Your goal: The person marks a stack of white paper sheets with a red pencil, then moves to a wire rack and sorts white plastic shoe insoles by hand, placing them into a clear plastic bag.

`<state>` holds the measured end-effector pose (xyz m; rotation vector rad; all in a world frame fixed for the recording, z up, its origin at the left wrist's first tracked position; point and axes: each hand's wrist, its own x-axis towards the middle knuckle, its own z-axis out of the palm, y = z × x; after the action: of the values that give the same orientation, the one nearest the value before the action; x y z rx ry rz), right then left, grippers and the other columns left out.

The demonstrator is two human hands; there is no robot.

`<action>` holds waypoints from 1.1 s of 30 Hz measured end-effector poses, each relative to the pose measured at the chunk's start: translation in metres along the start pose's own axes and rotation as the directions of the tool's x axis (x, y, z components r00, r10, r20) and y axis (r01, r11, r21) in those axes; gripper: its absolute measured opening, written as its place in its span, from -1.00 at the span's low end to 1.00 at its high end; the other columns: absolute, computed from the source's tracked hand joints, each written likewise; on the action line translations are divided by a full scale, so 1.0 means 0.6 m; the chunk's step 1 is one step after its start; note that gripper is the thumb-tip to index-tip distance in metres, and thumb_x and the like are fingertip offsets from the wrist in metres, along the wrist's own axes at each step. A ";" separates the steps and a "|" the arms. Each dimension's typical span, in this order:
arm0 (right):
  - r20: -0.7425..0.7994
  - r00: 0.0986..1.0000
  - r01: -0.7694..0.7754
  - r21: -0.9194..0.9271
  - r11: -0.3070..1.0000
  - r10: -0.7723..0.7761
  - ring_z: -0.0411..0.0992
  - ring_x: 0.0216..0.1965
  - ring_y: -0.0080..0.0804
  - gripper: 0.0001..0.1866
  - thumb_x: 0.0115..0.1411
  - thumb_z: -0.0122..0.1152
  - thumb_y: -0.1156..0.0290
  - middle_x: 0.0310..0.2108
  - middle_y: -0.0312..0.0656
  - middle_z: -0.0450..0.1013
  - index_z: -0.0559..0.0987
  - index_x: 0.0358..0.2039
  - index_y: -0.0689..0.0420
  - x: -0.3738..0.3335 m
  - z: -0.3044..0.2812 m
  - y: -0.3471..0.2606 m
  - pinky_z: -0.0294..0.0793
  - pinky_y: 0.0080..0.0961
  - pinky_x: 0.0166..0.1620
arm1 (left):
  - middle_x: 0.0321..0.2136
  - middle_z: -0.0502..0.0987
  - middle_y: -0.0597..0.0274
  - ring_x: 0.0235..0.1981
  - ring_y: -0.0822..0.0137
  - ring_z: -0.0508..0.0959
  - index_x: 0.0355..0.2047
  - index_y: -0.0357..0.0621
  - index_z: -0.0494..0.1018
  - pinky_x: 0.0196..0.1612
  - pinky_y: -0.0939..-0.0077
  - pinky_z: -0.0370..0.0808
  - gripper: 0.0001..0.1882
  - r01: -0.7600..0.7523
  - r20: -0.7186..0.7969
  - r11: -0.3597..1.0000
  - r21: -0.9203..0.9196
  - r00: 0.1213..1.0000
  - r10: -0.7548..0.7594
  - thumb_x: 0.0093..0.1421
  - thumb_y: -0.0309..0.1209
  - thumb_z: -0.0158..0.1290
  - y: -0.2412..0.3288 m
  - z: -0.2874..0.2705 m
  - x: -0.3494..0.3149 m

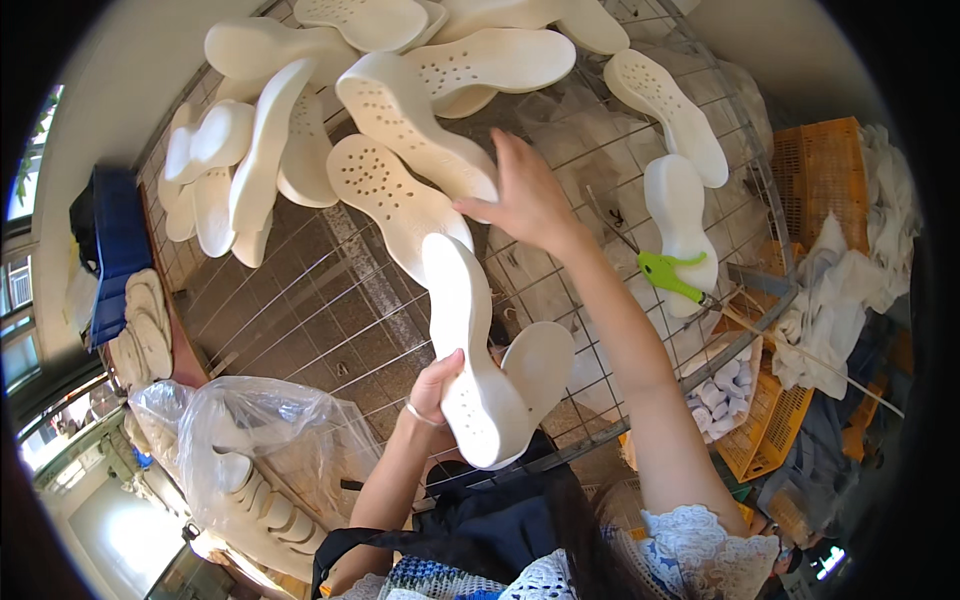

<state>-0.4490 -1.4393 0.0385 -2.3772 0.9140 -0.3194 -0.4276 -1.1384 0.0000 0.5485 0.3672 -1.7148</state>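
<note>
Near the front of a wire-mesh rack, my left hand [437, 388] is closed around a white foam shoe sole [460, 330] held with its long side up. Behind it, another pale sole [541, 368] sticks out to the right, apparently in the same grip. My right hand [530, 195] reaches across the rack with thumb and fingers spread. Its thumb meets the lower end of a cream sole with small holes [400, 110]. A second perforated sole [385, 190] lies just below that one, its lower end behind the held sole.
More soles [270, 160] lie piled at the rack's far left and back. Two soles and a green-handled tool [668, 275] lie on the right mesh [590, 270]. Orange crates [820, 180] stand beyond the right edge. A clear plastic bag [270, 420] of soles sits at lower left.
</note>
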 end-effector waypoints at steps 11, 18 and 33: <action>0.708 0.693 -0.244 0.409 0.879 -0.137 0.52 -0.27 -0.33 -0.53 -0.13 0.47 0.24 -0.28 -0.12 0.57 0.60 -0.22 0.21 0.008 -0.143 0.101 0.46 -0.40 -0.18 | -0.32 0.59 0.21 -0.38 0.36 0.58 -0.16 -0.29 0.52 -0.25 0.44 0.54 -0.49 0.272 -0.293 0.116 0.955 0.818 0.494 -0.03 -0.19 0.35 0.307 0.180 -0.166; 0.135 0.772 -0.447 0.810 0.379 0.621 0.56 -0.26 -0.28 -0.50 0.21 0.21 0.24 -0.19 0.01 0.52 0.45 0.01 0.39 0.224 -0.043 0.178 0.64 -0.40 -0.36 | 0.23 0.30 0.13 0.35 0.16 0.08 -0.13 0.01 0.62 0.38 0.07 -0.04 -0.36 -0.036 -0.051 -0.961 -0.274 0.998 -0.023 -0.28 -0.05 0.39 0.319 0.286 0.144; -0.344 0.917 -0.337 -0.389 0.857 0.204 0.47 -0.20 -0.08 -0.68 0.00 0.37 0.42 -0.23 -0.05 0.50 0.59 -0.20 0.16 0.068 -0.182 0.272 0.46 -0.28 -0.11 | -0.02 0.47 -0.16 0.04 -0.04 0.44 0.06 -0.23 0.45 0.21 0.16 0.26 -0.41 -0.026 -0.498 0.896 0.444 0.824 0.271 0.10 -0.12 0.19 0.058 -0.043 -0.267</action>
<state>-0.5510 -1.6117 0.0323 -2.5925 1.5974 -0.3887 -0.3652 -1.0003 0.0673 1.3742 0.3434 -1.4532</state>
